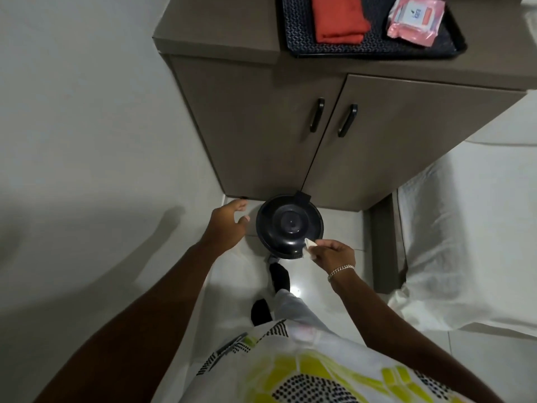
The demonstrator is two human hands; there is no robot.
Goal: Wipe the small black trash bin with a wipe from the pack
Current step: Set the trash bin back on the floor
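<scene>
floor (pixel 325 289): pale glossy tiles | cabinet (pixel 261 135): grey-brown, two doors, black handles | wall (pixel 72 97): plain white | bed (pixel 470 228): white sheet, right

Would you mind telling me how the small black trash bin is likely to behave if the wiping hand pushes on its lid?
The trash bin looks like small, light plastic, so it would probably slide on the glossy floor tile. The right hand presses the wipe near the rim, so it might tip. The left hand hovers open, not bracing it.
</scene>
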